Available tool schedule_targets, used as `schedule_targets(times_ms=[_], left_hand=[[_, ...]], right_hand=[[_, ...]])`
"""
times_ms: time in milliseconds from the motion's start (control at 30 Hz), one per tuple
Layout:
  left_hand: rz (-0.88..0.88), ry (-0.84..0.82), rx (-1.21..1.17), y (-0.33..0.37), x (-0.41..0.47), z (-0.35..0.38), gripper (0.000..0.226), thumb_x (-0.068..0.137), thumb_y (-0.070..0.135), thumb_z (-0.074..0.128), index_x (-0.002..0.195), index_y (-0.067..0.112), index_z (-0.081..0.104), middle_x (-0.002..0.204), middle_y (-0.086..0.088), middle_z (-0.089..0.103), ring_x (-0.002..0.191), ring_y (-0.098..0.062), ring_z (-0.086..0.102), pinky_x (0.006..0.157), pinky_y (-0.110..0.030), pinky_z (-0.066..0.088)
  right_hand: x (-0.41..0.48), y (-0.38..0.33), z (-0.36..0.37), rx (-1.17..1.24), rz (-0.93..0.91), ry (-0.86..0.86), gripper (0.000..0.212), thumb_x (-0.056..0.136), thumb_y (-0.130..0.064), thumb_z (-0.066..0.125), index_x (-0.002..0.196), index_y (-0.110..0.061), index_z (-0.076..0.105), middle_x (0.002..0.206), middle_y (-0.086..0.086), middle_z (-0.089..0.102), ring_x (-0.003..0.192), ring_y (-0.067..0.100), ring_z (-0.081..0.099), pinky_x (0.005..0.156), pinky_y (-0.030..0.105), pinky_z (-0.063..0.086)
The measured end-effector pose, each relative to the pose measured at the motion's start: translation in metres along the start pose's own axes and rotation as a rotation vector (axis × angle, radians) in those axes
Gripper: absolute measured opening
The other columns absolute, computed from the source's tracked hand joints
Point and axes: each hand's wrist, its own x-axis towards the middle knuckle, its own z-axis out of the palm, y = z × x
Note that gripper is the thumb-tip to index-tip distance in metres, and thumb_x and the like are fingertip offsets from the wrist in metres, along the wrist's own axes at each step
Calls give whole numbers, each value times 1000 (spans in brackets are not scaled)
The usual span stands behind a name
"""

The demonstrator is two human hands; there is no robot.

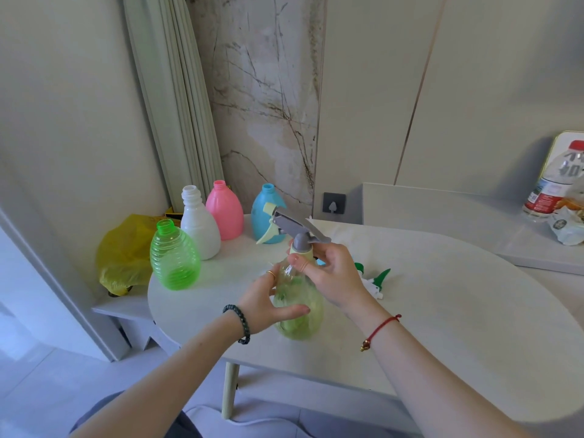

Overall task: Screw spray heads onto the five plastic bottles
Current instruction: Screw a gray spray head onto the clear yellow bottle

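Her left hand [268, 306] cups the pale yellow-green bottle [298, 306] above the desk [442, 295], while the right hand [328, 267] pinches the collar of the grey spray head [295, 227] seated on its neck. She'd do best holding the bottle steady and turning the collar squarely. Four bottles [202, 229] stand uncapped behind, with loose heads [376, 281] just beside her right hand.

we see glossy clear plastic on the held bottle [298, 306], ribbed translucent plastic on the green bottle [174, 259], a matt smooth tabletop [442, 295].

Left hand [268, 306] cupped, grip closed; right hand [335, 273] pinching, fingers curled.
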Motion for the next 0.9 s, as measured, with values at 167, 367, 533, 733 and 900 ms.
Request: schedule_targets(times_ms=[167,367,533,733,900], left_hand=[[-9,42,-56,-11,-9,8,81,63,31,78,129,26,31,125,5,52,119,-9,47,104,-34,38],[-10,101,-139,-4,-11,34,79,60,24,80,122,28,32,120,1,52,113,-14,51,94,-30,45],[57,-87,-345,38,24,55,64,61,32,72,115,33,37,122,3,53,108,-5,57,82,-19,50],[129,-208,-318,88,112,110,51,84,17,57,127,34,36,124,6,50,111,-9,49,83,-15,47],[140,-183,-312,111,199,166,56,83,19,59,132,21,32,124,2,46,106,-12,46,67,1,42]], right_hand=[[-2,-2,-5,-10,33,46,23,72,-33,73,93,-28,66,104,1,68,106,19,60,96,48,46],[-26,14,-49,-75,114,-134,57,70,-27,75,114,-45,45,124,-16,53,123,4,44,100,26,36],[-60,34,-101,-104,148,-99,74,60,-41,76,123,-47,38,130,-15,50,120,2,47,100,32,41],[-42,44,-171,-47,73,244,68,65,-16,79,113,-46,42,115,-13,54,100,-2,58,71,19,54],[10,77,-240,-92,82,447,72,67,-8,78,123,-31,40,116,-5,52,96,4,57,68,19,53]])
